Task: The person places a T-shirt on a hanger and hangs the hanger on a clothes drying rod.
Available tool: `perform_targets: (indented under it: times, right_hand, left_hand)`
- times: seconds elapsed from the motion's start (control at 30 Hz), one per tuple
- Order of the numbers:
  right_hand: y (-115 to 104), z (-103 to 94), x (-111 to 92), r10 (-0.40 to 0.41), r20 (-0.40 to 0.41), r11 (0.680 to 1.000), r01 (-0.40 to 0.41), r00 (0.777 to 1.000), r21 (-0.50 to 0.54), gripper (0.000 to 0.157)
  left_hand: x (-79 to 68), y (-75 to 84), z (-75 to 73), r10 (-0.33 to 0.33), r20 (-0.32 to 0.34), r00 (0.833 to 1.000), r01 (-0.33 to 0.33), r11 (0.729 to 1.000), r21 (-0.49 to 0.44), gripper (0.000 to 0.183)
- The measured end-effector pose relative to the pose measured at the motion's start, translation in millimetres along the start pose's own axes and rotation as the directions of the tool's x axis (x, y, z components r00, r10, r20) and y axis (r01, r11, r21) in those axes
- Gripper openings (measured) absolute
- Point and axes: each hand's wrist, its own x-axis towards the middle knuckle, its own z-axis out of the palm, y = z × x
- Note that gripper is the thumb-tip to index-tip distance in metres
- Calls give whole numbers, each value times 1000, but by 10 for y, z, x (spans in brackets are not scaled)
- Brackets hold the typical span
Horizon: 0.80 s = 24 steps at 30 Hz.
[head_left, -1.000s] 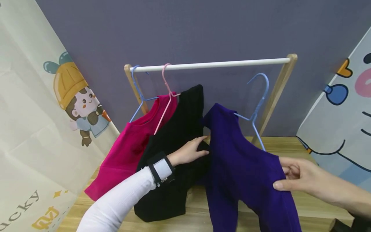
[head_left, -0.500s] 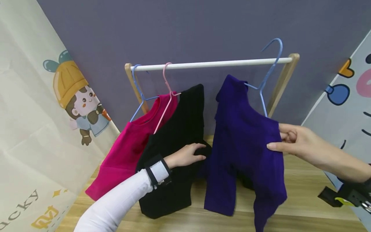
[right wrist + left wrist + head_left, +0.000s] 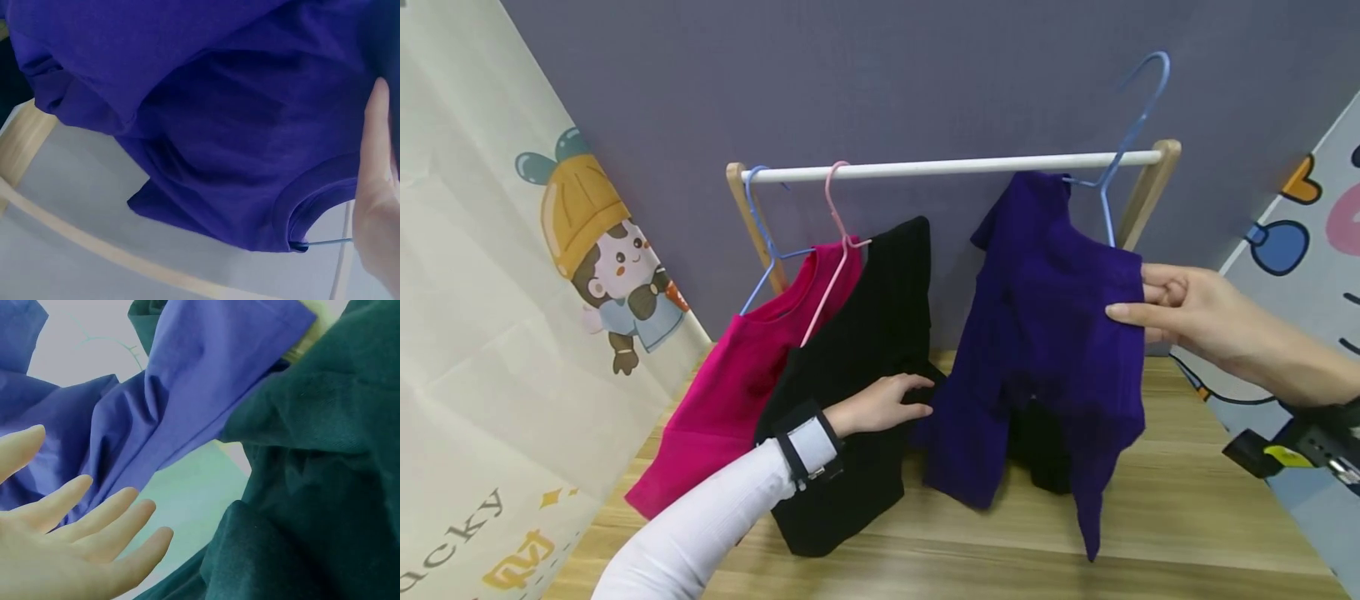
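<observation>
My right hand [image 3: 1213,321] pinches a purple shirt [image 3: 1052,292] at its right shoulder, thumb in front. A blue hanger [image 3: 1165,77] runs inside the shirt, and its hook stands above the right end of the white rail [image 3: 970,166]. In the right wrist view the shirt's ribbed neckline [image 3: 319,190] shows, with a bit of hanger at its edge. My left hand [image 3: 876,406] is in front of a black garment [image 3: 865,317] on a pink hanger. The left wrist view shows its fingers [image 3: 119,515] spread, holding nothing, beside purple and dark cloth.
A pink top [image 3: 730,375] hangs from another blue hanger at the rail's left end. Wooden posts [image 3: 1150,192] carry the rail over a wood-grain table [image 3: 1000,567]. A grey wall stands behind, printed cloths [image 3: 475,292] at both sides.
My right hand has lifted the purple shirt and its blue hanger up and slightly right; the hook has risen from below the rail to above it. My left hand has dropped slightly, still by the black garment.
</observation>
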Motion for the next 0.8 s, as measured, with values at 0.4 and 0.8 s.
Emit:
perform_targets:
  times: [0.4,0.8]
  right_hand:
    - [207,-25,73,94,-15,984,-95,995,-148,17]
    - [424,24,55,155,13,946,-145,988,-290,39]
  left_hand:
    - [-1,-4,14,-11,16,1000,12,1000,-10,38]
    - [2,-37,66,-7,20,1000,7,1000,-7,37]
